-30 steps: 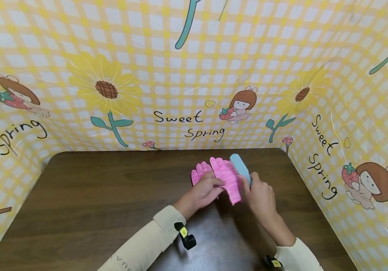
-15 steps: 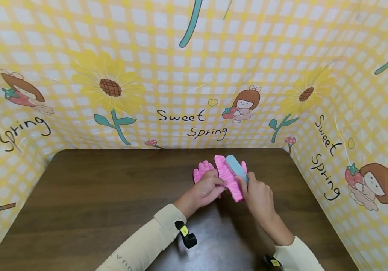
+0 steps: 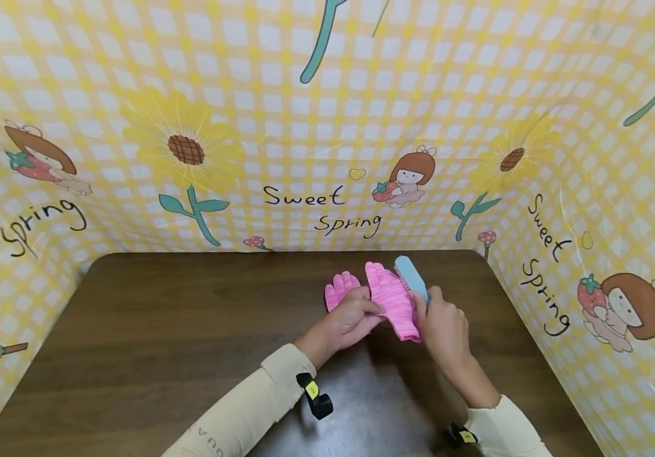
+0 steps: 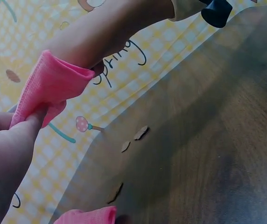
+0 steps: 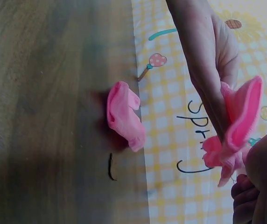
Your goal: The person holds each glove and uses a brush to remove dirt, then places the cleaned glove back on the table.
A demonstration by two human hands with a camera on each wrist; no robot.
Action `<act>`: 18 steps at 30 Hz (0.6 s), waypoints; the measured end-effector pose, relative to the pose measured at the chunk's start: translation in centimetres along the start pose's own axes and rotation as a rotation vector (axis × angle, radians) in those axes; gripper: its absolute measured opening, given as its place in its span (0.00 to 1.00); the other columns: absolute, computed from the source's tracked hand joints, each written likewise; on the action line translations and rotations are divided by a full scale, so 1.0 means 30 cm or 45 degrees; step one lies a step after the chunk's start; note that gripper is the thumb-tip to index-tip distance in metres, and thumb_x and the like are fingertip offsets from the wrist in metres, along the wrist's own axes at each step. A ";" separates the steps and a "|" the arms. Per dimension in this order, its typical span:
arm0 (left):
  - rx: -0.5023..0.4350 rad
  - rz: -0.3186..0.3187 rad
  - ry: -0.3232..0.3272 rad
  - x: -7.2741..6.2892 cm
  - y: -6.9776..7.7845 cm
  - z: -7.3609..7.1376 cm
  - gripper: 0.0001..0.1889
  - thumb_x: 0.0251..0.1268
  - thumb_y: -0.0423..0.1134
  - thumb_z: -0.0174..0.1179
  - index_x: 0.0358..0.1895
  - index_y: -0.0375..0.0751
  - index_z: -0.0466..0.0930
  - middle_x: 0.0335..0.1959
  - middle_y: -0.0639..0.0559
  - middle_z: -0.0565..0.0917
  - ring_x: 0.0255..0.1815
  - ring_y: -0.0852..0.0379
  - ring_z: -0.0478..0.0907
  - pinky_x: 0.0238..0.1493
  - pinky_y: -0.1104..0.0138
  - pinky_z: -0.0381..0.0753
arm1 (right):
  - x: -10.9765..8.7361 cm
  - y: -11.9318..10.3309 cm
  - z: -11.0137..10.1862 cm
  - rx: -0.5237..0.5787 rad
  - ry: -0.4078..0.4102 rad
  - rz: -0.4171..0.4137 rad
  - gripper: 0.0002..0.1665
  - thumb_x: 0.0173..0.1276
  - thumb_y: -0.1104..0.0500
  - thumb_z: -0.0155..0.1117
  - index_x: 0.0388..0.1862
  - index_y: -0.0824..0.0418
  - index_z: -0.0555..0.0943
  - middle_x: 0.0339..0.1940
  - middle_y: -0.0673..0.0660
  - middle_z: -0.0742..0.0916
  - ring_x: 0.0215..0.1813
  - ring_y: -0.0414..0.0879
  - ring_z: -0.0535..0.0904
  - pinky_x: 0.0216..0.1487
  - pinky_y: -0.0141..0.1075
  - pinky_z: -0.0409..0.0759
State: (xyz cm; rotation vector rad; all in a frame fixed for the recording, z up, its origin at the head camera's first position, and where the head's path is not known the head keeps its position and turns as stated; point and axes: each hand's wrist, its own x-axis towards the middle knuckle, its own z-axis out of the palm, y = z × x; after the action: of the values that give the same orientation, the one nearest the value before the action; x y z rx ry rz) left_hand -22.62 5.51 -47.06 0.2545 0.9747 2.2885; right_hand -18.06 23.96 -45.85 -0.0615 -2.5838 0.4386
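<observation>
My left hand [image 3: 352,319] pinches a pink knitted glove [image 3: 394,303] near its side, holding it up above the table. In my right hand [image 3: 445,330] is a light blue brush [image 3: 412,278], its bristles turned to the glove's right edge. The left wrist view shows thumb and fingers gripping the held glove [image 4: 54,86]; the brush is hidden there. The cuff of this glove [image 5: 243,114] gapes in the right wrist view. A second pink glove [image 3: 339,289] lies on the table behind my left hand.
Brown wooden table [image 3: 190,330], enclosed by yellow checked cloth [image 3: 282,146] at the back and sides. Several small brown flakes [image 4: 142,133] lie on the tabletop in the left wrist view. A thin dark curved strip [image 5: 111,167] lies near the loose glove.
The brush passed leftward over the held glove's face, then back to its right edge. The glove's cuff has shifted slightly right. My left hand keeps its grip in nearly the same place.
</observation>
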 end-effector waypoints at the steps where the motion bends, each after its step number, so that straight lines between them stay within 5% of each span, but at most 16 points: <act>1: 0.016 0.010 0.005 0.002 0.002 0.000 0.32 0.67 0.15 0.34 0.76 0.22 0.51 0.78 0.34 0.61 0.81 0.44 0.56 0.83 0.47 0.52 | 0.004 0.000 -0.004 0.008 -0.003 0.025 0.27 0.75 0.43 0.62 0.35 0.68 0.73 0.18 0.73 0.82 0.23 0.74 0.81 0.21 0.62 0.76; 7: 0.039 0.060 0.063 -0.002 0.016 -0.013 0.26 0.66 0.15 0.34 0.69 0.19 0.55 0.65 0.41 0.70 0.72 0.48 0.64 0.83 0.48 0.54 | -0.002 -0.024 -0.033 0.049 -0.031 0.020 0.23 0.76 0.46 0.62 0.38 0.67 0.75 0.16 0.65 0.79 0.20 0.66 0.80 0.21 0.59 0.76; 13: -0.056 0.058 -0.004 -0.006 0.042 -0.007 0.32 0.71 0.16 0.32 0.78 0.24 0.48 0.81 0.36 0.56 0.84 0.44 0.50 0.84 0.50 0.49 | -0.047 -0.095 -0.039 0.098 -0.159 -0.186 0.20 0.73 0.49 0.66 0.34 0.64 0.73 0.13 0.49 0.67 0.17 0.45 0.65 0.15 0.37 0.66; 18: -0.065 0.062 -0.005 -0.013 0.049 0.004 0.35 0.68 0.15 0.32 0.80 0.26 0.45 0.83 0.36 0.53 0.84 0.43 0.47 0.84 0.50 0.48 | -0.056 -0.102 -0.031 0.039 -0.099 -0.241 0.21 0.71 0.50 0.69 0.32 0.64 0.71 0.12 0.49 0.65 0.16 0.44 0.63 0.15 0.34 0.62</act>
State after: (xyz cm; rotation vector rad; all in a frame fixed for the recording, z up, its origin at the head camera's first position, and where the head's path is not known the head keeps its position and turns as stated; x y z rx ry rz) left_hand -22.97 4.56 -45.93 0.2637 0.9160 2.3528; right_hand -16.02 21.14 -44.93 0.2133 -2.6266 0.4170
